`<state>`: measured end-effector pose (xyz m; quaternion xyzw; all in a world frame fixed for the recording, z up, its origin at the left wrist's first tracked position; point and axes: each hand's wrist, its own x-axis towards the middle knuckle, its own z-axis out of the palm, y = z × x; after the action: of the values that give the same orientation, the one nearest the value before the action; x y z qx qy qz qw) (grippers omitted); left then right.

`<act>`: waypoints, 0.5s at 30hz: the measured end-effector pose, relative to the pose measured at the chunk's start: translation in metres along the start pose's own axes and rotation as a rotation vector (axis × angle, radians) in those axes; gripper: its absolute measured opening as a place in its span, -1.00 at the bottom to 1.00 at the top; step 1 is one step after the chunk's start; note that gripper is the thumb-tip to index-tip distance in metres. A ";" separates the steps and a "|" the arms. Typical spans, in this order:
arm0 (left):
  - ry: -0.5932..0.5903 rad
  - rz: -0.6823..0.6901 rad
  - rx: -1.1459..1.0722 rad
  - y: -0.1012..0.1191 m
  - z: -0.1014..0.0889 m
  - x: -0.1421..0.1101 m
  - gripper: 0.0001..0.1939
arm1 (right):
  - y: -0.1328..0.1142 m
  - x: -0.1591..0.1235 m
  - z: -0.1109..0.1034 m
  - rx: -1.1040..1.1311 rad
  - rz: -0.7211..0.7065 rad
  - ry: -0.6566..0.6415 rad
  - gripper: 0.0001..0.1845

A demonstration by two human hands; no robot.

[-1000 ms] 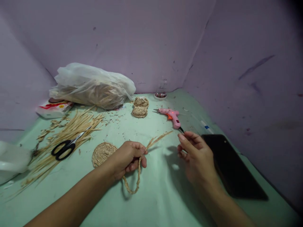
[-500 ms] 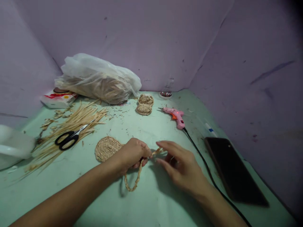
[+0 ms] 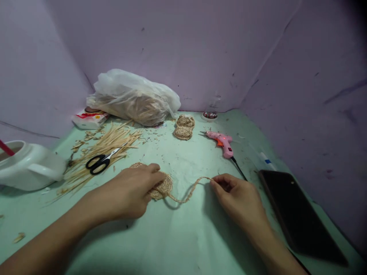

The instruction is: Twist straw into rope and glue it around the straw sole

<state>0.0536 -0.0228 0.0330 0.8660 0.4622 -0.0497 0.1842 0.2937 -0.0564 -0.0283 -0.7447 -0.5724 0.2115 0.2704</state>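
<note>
white jug [image 3: 24,172], left | red-and-white box [image 3: 90,121] beside plastic bag [image 3: 134,97] | black flat device [image 3: 304,214], right

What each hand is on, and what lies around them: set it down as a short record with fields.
Left hand: over the coil
Right hand: pinching the cord
Cord path: loose curve from the coil's edge to the right fingertips
Left side: scissors on strips; white jug
Back: bag; woven piece
Right side: glue gun; black device

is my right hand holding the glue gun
No, your right hand pinches the braided cord, and the glue gun lies on the table.
</note>
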 end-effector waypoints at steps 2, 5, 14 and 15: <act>-0.046 0.014 0.056 -0.018 0.006 -0.001 -0.41 | 0.002 0.003 -0.004 -0.071 0.002 0.044 -0.79; -0.025 -0.015 0.137 -0.032 0.013 0.003 -0.32 | 0.003 0.007 -0.011 -0.135 0.032 0.109 -0.79; 0.052 0.230 0.428 -0.033 -0.006 0.041 -0.37 | 0.008 0.012 -0.010 0.017 0.106 -0.108 -0.81; 0.068 0.243 0.457 -0.036 -0.011 0.048 -0.36 | 0.006 0.010 -0.008 0.075 0.116 -0.149 -0.82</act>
<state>0.0505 0.0371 0.0210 0.9355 0.3374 -0.1010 -0.0275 0.3058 -0.0487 -0.0261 -0.7482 -0.5385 0.3028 0.2421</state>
